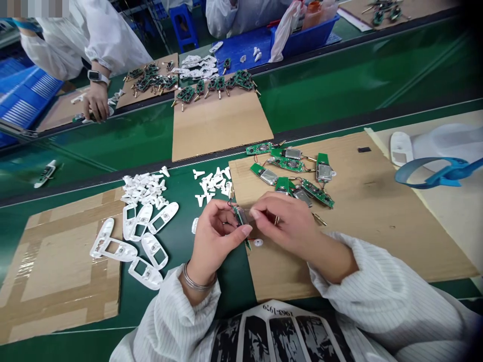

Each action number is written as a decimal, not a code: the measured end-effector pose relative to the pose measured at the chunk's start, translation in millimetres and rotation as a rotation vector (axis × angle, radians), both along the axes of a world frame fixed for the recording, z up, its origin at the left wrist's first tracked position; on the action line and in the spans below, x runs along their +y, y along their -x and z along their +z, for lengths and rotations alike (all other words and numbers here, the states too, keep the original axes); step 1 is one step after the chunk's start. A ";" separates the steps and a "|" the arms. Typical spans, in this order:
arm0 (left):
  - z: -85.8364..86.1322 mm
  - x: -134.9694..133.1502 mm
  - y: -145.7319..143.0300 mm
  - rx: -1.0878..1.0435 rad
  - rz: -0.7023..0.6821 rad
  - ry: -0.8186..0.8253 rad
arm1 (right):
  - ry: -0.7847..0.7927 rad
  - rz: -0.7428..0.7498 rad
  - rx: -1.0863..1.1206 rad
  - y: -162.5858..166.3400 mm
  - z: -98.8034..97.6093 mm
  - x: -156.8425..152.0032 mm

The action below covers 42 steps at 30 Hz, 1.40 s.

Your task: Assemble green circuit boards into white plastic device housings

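Over the near left part of the cardboard (362, 246), I see the small circuit board (240, 215) tilted in my left hand (216, 232), whose thumb and curled fingers close around it. My right hand (283, 217) is just to its right, thumb and forefinger drawn together; I cannot tell whether anything thin sits between them. As I judge it, good handling means a steady, light grip on the board's edges, with its thin wire (230, 203) kept slack and both thumbs clear of the parts.

Farther right, other boards (287, 163) mix glossy green faces, silvery blocks and brass-coloured pins. On the smooth green table (179, 261), to the left, are hollow, boat-shaped white plastic shells (149, 241) and a heap of stubby white pegs (142, 190).
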<state>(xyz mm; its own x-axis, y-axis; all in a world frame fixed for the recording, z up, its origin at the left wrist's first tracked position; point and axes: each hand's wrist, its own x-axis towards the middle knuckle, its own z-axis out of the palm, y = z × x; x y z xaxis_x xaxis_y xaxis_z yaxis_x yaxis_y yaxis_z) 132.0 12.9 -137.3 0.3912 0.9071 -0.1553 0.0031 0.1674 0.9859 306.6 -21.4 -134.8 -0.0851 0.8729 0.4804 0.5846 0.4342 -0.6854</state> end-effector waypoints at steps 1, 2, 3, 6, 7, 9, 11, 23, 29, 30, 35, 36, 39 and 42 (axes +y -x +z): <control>0.1 -0.7 -0.6 -0.018 0.000 0.005 | 0.070 0.011 0.063 -1.0 1.7 0.5; 0.2 -1.2 -1.0 -0.023 0.002 0.004 | 0.145 0.029 0.118 -2.3 3.1 1.0; 0.2 -1.7 -1.3 -0.020 0.009 -0.002 | 0.219 0.055 0.170 -3.6 4.0 1.5; 0.3 -2.6 -1.7 -0.004 0.039 -0.059 | 0.384 0.139 0.361 -6.0 3.3 2.9; 0.2 -2.9 -1.8 -0.002 0.049 -0.079 | 0.419 0.158 0.438 -5.6 1.8 3.4; -0.3 -3.7 -2.2 0.001 0.068 -0.114 | 0.478 0.186 0.604 -2.8 -2.8 4.6; -1.3 -4.5 -2.9 -0.002 0.074 -0.147 | 0.522 0.192 0.764 2.1 -8.4 5.6; -5.9 -6.0 -10.3 -0.119 0.126 -0.092 | 0.210 -0.151 0.642 18.5 -8.6 -2.2; -3.9 -0.6 -13.0 -0.267 -0.024 0.210 | 0.554 -0.177 0.954 9.6 -12.7 9.5; -2.9 0.4 -13.4 -0.274 -0.027 0.245 | 0.564 -0.190 0.966 8.8 -14.3 11.6; 3.3 2.9 -7.9 -0.401 -0.043 0.299 | 0.519 -0.262 0.973 -5.7 -17.9 19.6; 4.5 3.0 -5.6 -0.430 -0.046 0.293 | 0.491 -0.294 0.961 -10.1 -15.5 19.9; 6.5 3.8 -2.5 -0.394 -0.006 0.264 | 0.362 -0.343 0.774 -14.9 0.7 15.6; 5.5 5.0 -9.1 -0.268 0.040 0.287 | 0.021 -0.345 0.303 1.7 21.2 6.0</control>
<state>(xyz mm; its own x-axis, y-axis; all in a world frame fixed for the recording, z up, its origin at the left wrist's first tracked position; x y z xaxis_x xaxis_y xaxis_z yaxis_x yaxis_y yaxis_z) 141.1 18.0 -131.9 0.4177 0.8568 -0.3022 -0.2598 0.4314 0.8640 304.9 -15.5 -113.6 0.3536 0.8353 0.4210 0.4644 0.2340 -0.8542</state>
